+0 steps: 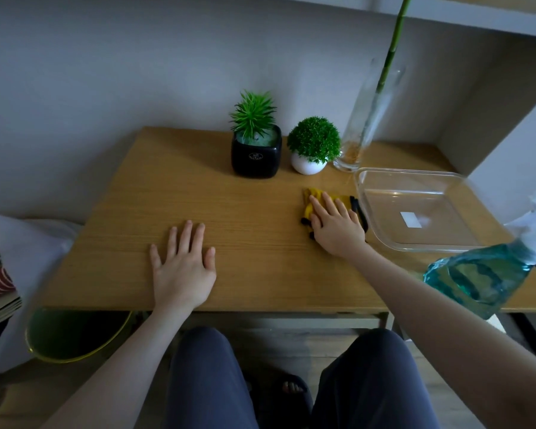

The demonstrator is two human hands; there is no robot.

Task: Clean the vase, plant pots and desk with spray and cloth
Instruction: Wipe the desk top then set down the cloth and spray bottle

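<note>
Right hand (338, 226) presses flat, fingers straight, on cloth (314, 199) near bench (167, 196) right edge. Left hand (183, 264) flat, empty. Wipe with overlapping strokes, even pressure.

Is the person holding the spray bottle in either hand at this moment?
No: the spray bottle stands alone at the desk's right edge, while the left hand lies flat on the desk and the right hand presses the yellow cloth.

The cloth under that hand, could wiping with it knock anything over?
Maybe. The right hand presses the yellow cloth flat just in front of the white pot and tall glass vase; a long push forward might tip the narrow vase. The spray bottle stands near the desk front edge, beside that forearm, so an elbow swing could knock it off.
</note>
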